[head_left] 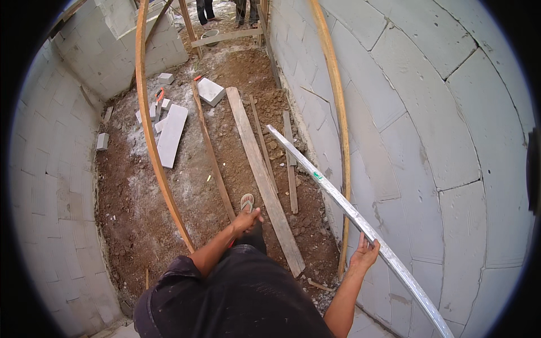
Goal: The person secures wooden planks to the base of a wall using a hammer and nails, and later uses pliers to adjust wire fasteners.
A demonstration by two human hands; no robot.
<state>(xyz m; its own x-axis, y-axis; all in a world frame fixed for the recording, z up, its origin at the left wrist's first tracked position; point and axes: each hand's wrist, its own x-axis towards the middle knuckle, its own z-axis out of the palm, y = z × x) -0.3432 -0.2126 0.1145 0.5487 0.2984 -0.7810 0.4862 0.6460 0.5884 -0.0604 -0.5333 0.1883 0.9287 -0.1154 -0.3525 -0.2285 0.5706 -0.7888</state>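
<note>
Head view, looking down into a narrow corridor between grey block walls, dirt floor.

Right hand [365, 252]: fingers wrapped around a long metal straightedge [344, 205], grip closed on it near its lower third. The straightedge runs diagonally from the middle of the frame down to the bottom right, lying along the right block wall [439, 124], close to or touching its face; can't tell which.

Left hand [247, 219]: loosely curled, low in front of the body, above the knee. Can't tell whether it holds anything; nothing visible in it. A sandalled foot [247, 201] shows just beyond it on the dirt.

On the floor: wide wooden plank [262, 174] lying lengthwise, thinner battens [290, 163] beside it to the right, another thin strip [211, 149] to its left. A tall timber pole [149, 124] leans left of centre, a second pole [338, 112] stands against the right wall.

Further back: a flat grey slab [172, 135], a loose block [211, 91], smaller block offcuts [102, 141] along the left wall [51, 169]. Other people's legs [225, 11] at the far end, well apart from the person's own hands.
</note>
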